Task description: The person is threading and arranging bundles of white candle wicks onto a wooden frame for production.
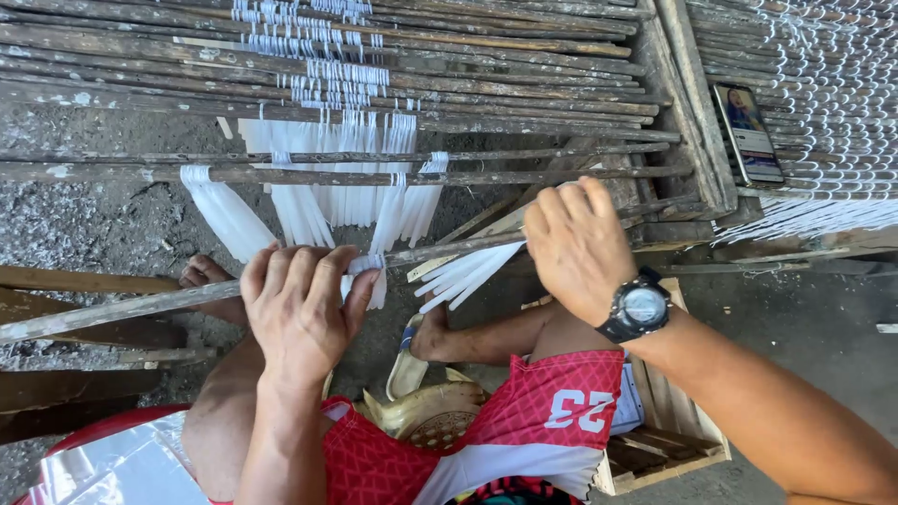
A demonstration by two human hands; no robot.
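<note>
— What has the left hand [297, 313] got?

— It is curled over a long weathered stick [140, 304], fingers closed around it right where a small bunch of white strips [367, 271] is looped over the wood. The stick runs out past both sides of that hand, up toward the right hand.

— And the right hand [575, 245]?

— Fingers bent and knuckles up, pressing on the same stick further along. A fan of loose white strips [465, 273] spills out from under it, toward the left hand; whether the fingers actually pinch them I cannot tell. A black wristwatch [639, 309] sits on that wrist.

— What is beyond the hands?

— A rack of more sticks [486, 103] lying side by side, several hung with white strips [346, 201] that droop down toward the knuckles. Past the right hand, a phone [746, 133] rests on the frame edge. Below the hands — bare feet, red shorts [533, 421], and a wooden crate [669, 449] beside the right forearm.
</note>
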